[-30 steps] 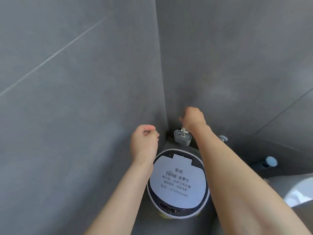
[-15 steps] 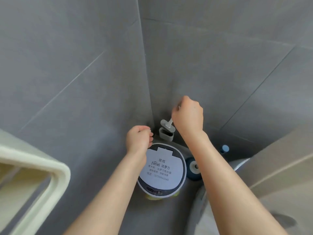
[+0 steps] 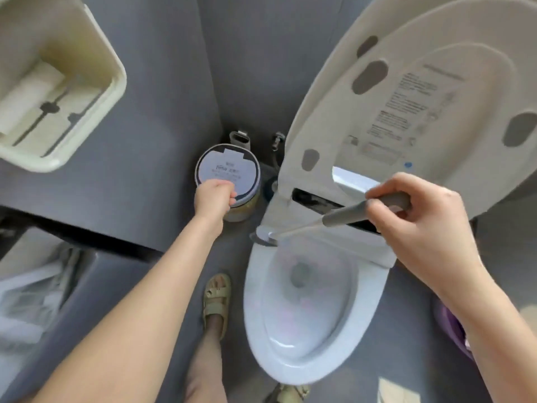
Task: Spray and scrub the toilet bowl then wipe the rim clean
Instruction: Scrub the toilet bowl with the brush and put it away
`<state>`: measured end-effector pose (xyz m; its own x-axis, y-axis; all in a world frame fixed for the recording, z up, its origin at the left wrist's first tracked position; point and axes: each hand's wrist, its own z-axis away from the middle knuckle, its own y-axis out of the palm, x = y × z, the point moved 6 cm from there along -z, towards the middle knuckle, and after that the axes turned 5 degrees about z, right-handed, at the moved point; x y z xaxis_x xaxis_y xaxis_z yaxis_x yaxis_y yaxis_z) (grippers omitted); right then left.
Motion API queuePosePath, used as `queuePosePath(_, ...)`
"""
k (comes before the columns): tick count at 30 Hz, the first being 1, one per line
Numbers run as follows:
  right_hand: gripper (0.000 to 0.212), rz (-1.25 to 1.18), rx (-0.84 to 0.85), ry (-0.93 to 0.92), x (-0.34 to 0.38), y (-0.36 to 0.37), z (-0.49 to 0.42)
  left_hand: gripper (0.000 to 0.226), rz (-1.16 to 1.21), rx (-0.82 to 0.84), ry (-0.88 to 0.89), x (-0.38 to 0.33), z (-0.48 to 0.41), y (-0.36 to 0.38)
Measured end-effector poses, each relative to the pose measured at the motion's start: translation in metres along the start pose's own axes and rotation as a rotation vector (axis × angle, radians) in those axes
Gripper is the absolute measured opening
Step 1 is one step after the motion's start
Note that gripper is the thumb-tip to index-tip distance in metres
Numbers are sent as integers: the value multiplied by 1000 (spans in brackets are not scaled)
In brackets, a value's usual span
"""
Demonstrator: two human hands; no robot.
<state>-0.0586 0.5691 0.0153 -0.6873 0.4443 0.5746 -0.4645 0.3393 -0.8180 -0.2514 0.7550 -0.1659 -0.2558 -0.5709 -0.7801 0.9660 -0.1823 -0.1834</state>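
Note:
The white toilet bowl (image 3: 360, 324) stands open at the lower middle, with its lid and seat (image 3: 436, 91) raised. My right hand (image 3: 415, 216) grips the grey handle of a toilet brush (image 3: 345, 215). The brush's thin shaft runs down and left, and its head lies at the bowl's back-left rim. My left hand (image 3: 215, 196) is a closed fist over the round bin, holding nothing that I can see. The brush's grey wall holder (image 3: 240, 139) hangs in the corner, with no brush in it.
A round lidded bin (image 3: 226, 164) with a paper label stands in the corner left of the toilet. A cream wall basket (image 3: 58, 80) with paper hangs upper left. My sandalled foot (image 3: 216, 298) is beside the bowl. A purple object (image 3: 453, 330) lies at the right.
My right hand has lifted the brush out of its wall holder and carried it right, over the toilet. The camera has tilted down, so the bowl and raised lid have come into view.

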Motion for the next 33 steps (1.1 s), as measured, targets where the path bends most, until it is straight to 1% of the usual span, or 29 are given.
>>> queuePosePath(2, 8, 58, 63, 9, -29, -4, 38, 13, 27, -24, -20, 27, 29, -1)
queuePosePath(4, 5, 117, 119, 24, -55, 10, 67, 14, 38, -36, -27, 49, 53, -3)
queuePosePath(5, 3, 154, 154, 38, -71, 24, 81, 13, 34, -45, -28, 60, 64, -5)
queuePosePath(7, 8, 223, 265, 114, -106, 65, 107, 12, 0, -61, -36, 83, 83, -10)
queuePosePath(10, 13, 263, 497, 234, -160, 133, 143, 14, -69, -72, -42, 116, 100, -18)
queuePosePath(11, 10, 280, 557, 245, -173, 151, 152, 14, -88, -77, -43, 126, 103, -20)
queuePosePath(13, 2, 297, 624, 256, -194, 179, 169, 11, -114, -80, -44, 147, 110, -23)
queuePosePath(17, 11, 347, 649, 267, -217, 216, 189, 12, -168, -61, -43, 183, 120, -29)
queuePosePath(19, 12, 390, 681, 291, -226, 233, 194, 13, -198, -50, -33, 198, 124, -33)
queuePosePath(21, 10, 384, 755, 379, -234, 250, 198, 13, -216, -38, -11, 213, 128, -38)
queuePosePath(24, 18, 315, 836, 541, -245, 273, 201, 13, -223, -23, 24, 235, 128, -39)
queuePosePath(27, 17, 235, 781, 669, -257, 293, 201, 13, -233, -12, 24, 257, 126, -36)
queuePosePath(29, 16, 175, 737, 710, -265, 308, 202, 13, -237, -12, 10, 270, 124, -33)
queuePosePath(32, 31, 114, 725, 663, -271, 321, 209, 13, -223, -23, -22, 282, 122, -28)
queuePosePath(33, 27, 94, 713, 634, -272, 320, 216, 13, -220, -29, -37, 285, 122, -27)
